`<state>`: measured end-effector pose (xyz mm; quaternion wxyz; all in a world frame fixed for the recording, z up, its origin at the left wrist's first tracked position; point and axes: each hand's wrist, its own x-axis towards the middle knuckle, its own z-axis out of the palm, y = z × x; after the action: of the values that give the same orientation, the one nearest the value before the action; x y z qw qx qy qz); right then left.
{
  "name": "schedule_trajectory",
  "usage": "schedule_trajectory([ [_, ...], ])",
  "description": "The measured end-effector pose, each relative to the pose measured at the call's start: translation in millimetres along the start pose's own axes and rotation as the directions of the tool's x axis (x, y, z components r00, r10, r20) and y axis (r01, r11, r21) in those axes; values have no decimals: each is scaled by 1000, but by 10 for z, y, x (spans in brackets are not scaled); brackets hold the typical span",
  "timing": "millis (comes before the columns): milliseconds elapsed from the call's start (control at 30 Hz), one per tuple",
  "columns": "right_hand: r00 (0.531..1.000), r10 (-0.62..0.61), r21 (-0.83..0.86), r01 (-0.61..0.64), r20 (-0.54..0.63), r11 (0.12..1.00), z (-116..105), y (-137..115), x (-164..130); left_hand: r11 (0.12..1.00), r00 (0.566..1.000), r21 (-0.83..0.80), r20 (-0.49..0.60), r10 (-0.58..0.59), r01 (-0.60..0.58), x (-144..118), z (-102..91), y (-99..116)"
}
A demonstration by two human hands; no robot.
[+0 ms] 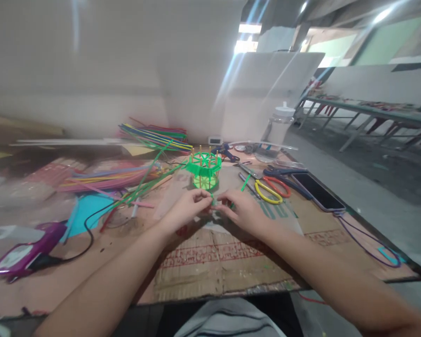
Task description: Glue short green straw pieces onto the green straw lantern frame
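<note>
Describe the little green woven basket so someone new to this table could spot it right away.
Start at the cardboard-covered table and look just beyond the left hand and right hand. The green basket stands there, upright. It alone has thin wooden sticks rising through green woven strips; the straws nearby lie loose.

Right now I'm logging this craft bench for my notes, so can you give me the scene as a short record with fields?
left hand: pinching a green strip together with the right hand
right hand: on the same strip
behind hands: green woven basket frame on wooden sticks
right of frame: scissors, dark phone
left: loose coloured strips, purple device
surface: cardboard sheet
</note>
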<state>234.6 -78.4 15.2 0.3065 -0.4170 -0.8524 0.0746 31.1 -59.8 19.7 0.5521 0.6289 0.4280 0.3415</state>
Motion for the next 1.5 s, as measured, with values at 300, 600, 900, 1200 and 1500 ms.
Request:
schedule_trajectory([
  [300,996,-81,-38,80,-27,996,18,-11,-21,1000,1000,-10,-18,25,-25,10,57,-91],
  [600,998,-61,-12,61,-8,998,32,7,-22,999,999,15,-7,43,-43,-2,30,-34],
  [900,999,39,25,-39,-3,999,5,-33,-9,997,999,74,-45,25,-21,-43,52,53],
  [1200,993,76,-105,-86,-89,991,-230,227,86,850,989,521,-69,131,-76,-34,-174,7],
  [1500,870,491,11,-491,-47,871,-596,995,685,649,980,759,-75,183,-63,2,-409,-18],
])
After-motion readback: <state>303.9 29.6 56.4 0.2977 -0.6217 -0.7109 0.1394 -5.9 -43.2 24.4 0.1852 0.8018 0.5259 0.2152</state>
